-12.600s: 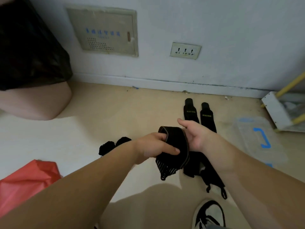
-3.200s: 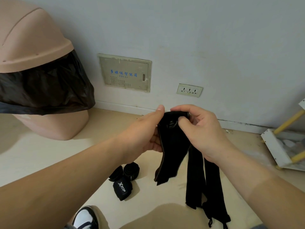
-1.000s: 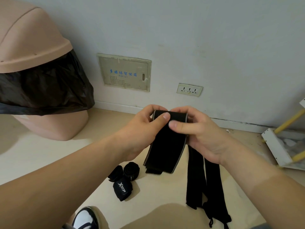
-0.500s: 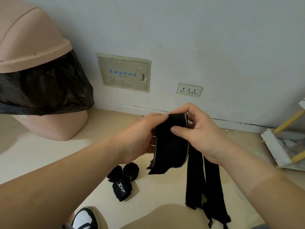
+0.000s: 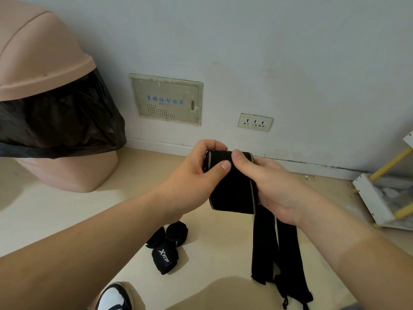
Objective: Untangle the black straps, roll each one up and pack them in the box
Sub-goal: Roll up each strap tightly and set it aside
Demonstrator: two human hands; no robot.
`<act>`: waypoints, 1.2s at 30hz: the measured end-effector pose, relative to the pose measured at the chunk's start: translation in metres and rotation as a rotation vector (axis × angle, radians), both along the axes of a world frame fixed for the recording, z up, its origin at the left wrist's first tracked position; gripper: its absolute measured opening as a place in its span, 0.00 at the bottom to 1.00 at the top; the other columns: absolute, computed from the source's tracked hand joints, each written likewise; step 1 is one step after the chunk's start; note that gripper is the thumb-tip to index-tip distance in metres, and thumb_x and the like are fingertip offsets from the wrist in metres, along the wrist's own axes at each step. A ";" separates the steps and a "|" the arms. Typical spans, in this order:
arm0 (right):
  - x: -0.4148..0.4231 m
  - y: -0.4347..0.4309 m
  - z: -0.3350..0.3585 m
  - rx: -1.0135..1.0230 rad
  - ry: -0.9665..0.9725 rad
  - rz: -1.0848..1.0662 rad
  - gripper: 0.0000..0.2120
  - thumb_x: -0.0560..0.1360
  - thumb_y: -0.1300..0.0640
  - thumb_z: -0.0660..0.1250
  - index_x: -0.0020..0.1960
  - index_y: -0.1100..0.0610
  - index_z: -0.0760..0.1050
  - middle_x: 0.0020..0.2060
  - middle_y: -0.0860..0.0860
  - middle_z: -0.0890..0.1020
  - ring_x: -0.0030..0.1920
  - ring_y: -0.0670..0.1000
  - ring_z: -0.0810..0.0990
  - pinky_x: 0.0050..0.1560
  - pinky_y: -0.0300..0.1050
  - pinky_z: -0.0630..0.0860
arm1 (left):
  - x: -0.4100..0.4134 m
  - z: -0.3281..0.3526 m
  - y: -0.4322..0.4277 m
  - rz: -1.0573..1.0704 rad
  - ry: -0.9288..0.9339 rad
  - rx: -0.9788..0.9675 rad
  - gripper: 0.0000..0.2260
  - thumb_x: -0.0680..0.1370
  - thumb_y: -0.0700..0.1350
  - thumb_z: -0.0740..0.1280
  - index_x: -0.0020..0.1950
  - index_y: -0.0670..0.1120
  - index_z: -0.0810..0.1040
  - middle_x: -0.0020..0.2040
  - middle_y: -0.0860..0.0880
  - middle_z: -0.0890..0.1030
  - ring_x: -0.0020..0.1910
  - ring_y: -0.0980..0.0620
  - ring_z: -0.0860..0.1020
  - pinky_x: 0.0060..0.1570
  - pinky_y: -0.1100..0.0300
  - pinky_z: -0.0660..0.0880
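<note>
Held strap (image 5: 232, 186): your left hand (image 5: 192, 175) and right hand (image 5: 274, 186) cover the ends of its rolled top, so you cannot count the turns.
Loose straps (image 5: 263, 249): upper ends hidden behind your right hand; lower tips cut by the bottom edge.
Bin (image 5: 44, 63): cut by the left and top edges.
Rack (image 5: 375, 198): cut by the right edge, contents blurred.
Shoe (image 5: 114, 297): only the toe shows.
Wall panel (image 5: 166, 99): lettering too small to read.

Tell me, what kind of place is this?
Probably a corner of a room in a home or flat. A pink plastic dustbin with a black bag liner stands near a cream wall box with blue lettering and a beige triple wall socket, set low down.
</note>
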State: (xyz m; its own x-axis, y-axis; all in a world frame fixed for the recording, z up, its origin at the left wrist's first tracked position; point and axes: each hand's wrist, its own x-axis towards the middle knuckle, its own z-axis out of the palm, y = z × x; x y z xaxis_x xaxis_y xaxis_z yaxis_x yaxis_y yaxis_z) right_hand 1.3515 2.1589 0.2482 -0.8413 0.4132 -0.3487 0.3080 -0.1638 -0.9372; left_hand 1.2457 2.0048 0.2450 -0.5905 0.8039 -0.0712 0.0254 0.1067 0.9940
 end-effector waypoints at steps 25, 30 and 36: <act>0.001 -0.001 0.004 -0.123 0.007 0.059 0.22 0.81 0.42 0.69 0.64 0.58 0.85 0.59 0.59 0.88 0.59 0.60 0.88 0.64 0.62 0.82 | -0.006 -0.004 0.001 -0.039 -0.125 -0.001 0.12 0.85 0.47 0.68 0.68 0.54 0.77 0.59 0.42 0.85 0.57 0.41 0.85 0.52 0.48 0.85; -0.003 0.000 -0.002 -0.175 0.110 -0.071 0.28 0.76 0.46 0.74 0.66 0.66 0.80 0.60 0.65 0.86 0.59 0.61 0.87 0.57 0.58 0.86 | -0.008 -0.011 0.004 0.043 -0.275 -0.079 0.22 0.77 0.54 0.78 0.67 0.47 0.80 0.57 0.44 0.87 0.53 0.46 0.88 0.57 0.44 0.84; -0.004 0.006 -0.001 -0.270 0.180 -0.188 0.22 0.66 0.55 0.80 0.52 0.62 0.75 0.52 0.65 0.87 0.52 0.62 0.89 0.51 0.60 0.86 | -0.006 -0.019 0.009 0.107 -0.246 -0.168 0.08 0.82 0.44 0.73 0.56 0.40 0.84 0.46 0.46 0.84 0.42 0.51 0.82 0.43 0.59 0.81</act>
State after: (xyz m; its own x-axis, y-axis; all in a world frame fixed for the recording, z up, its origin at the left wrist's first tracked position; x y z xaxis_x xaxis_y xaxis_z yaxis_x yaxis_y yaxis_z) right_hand 1.3474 2.1650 0.2470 -0.8172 0.4797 -0.3194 0.0833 -0.4500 -0.8891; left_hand 1.2398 2.0134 0.2265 -0.6198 0.7027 -0.3493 -0.2341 0.2592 0.9370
